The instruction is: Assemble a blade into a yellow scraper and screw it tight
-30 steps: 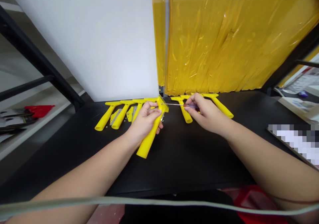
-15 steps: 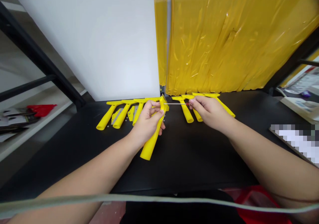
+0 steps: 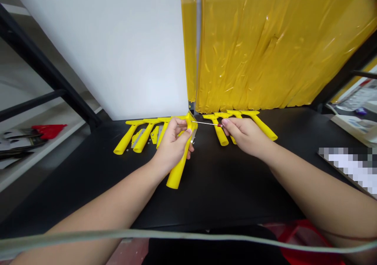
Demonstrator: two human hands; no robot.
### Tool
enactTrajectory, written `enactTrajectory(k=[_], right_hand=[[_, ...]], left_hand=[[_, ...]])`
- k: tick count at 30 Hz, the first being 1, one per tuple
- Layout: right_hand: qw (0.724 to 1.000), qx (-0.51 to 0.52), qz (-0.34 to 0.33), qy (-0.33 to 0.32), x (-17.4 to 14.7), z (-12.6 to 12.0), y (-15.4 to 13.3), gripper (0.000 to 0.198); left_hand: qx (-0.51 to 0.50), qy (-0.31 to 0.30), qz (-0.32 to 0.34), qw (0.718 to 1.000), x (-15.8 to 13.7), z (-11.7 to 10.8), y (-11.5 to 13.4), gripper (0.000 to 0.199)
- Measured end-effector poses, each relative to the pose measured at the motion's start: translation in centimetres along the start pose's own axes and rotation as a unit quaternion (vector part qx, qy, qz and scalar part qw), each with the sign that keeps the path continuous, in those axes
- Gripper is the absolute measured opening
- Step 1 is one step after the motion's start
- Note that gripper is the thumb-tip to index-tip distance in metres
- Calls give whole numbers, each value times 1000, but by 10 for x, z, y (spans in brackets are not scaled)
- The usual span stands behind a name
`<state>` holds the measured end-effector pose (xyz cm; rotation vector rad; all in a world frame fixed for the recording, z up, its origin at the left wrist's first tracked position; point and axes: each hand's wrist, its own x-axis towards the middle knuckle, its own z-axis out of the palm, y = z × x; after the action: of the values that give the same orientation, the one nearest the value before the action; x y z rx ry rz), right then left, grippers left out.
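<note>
My left hand (image 3: 173, 141) is wrapped round a yellow scraper (image 3: 178, 170), its hollow tubular handle slanting down toward me. A strip of metal shows at the scraper's head. In my right hand (image 3: 246, 133) is a thin screwdriver (image 3: 206, 123), gripped by its red handle, most of which my fingers hide. The shaft points left and its tip meets the scraper's head. Left of my left hand lie several more yellow scrapers (image 3: 141, 140), with yellow plates, metal strips and small nuts or screws among them. Others (image 3: 220, 133) lie behind my right hand.
Everything rests on a black tabletop (image 3: 229, 186). A white panel (image 3: 118, 53) and yellow plastic sheeting (image 3: 265, 49) stand along its back edge. Black frame bars (image 3: 73, 104) rise at the sides. A pale cable (image 3: 165, 233) crosses low in front.
The screwdriver has tilted, its handle end now slightly lower than its tip. My right hand has shifted a little down and left, while the scraper has turned slightly in my left hand.
</note>
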<state>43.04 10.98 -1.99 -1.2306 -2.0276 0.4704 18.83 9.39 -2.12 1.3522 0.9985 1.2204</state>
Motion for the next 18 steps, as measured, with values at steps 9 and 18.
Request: enactTrajectory(k=[9, 18], right_hand=[[999, -23, -39, 12, 0, 1, -6, 37], [991, 120, 13, -51, -2, 15, -4, 40]], left_hand=[[13, 2, 4, 1000, 0, -2, 0, 28], [46, 19, 36, 998, 8, -8, -8, 29]])
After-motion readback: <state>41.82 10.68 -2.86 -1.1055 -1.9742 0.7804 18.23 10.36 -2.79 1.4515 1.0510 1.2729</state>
